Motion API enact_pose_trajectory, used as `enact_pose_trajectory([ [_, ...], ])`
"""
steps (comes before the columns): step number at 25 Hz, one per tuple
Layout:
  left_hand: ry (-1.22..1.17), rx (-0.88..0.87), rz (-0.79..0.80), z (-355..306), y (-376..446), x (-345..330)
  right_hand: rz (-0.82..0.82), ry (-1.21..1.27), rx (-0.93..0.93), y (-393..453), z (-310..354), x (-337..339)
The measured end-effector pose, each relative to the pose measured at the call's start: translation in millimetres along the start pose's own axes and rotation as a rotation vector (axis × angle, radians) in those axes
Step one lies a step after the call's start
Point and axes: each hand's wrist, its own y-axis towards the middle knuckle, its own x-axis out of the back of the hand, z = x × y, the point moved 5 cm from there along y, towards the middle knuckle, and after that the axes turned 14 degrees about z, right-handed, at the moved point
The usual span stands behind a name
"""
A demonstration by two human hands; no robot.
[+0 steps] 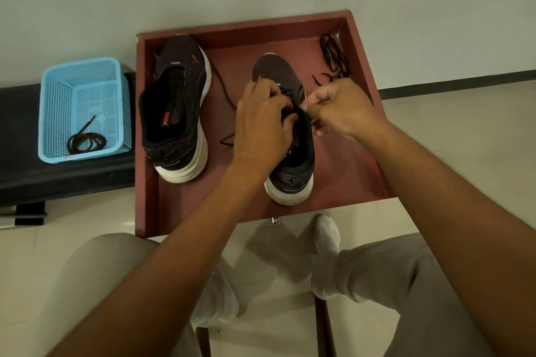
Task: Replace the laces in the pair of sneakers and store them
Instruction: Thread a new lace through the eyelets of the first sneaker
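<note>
Down over the right-hand dark mesh sneaker with the white sole (290,174), both hands are at work in the lacing area. The left hand (261,122) lies across the shoe's tongue with its fingers curled inward, gripping the upper and what looks like a black lace (224,87) at the eyelets; the exact pinch is hidden under the knuckles. Just to that hand's right, nearly touching it, the right hand (339,107) has thumb and forefinger pressed together on a short piece of the same lace, the other fingers folded loosely beneath.

From under the left hand the lace trails away leftward and toward the far side, lying loose on the floor of the shallow reddish-brown wooden tray (359,46) that holds both shoes. Further left of the left hand stands the second dark sneaker (177,113), its opening showing no lace. Beyond the right hand, in the tray's far corner, lies a loose tangle of black laces (333,58).

Well left of both hands, a light blue perforated plastic basket (84,90) sits on a black bench (66,180) and contains a coiled dark lace (87,142). Nearer than the hands, light grey trousers (406,269) and white socks (327,235) show.
</note>
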Motion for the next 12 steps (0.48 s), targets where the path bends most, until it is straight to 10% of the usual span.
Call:
enact_pose_trajectory([
  [12, 0.018, 0.074, 0.002, 7, -5, 7, -0.34, -0.242, -0.264, -17, -27, 81],
])
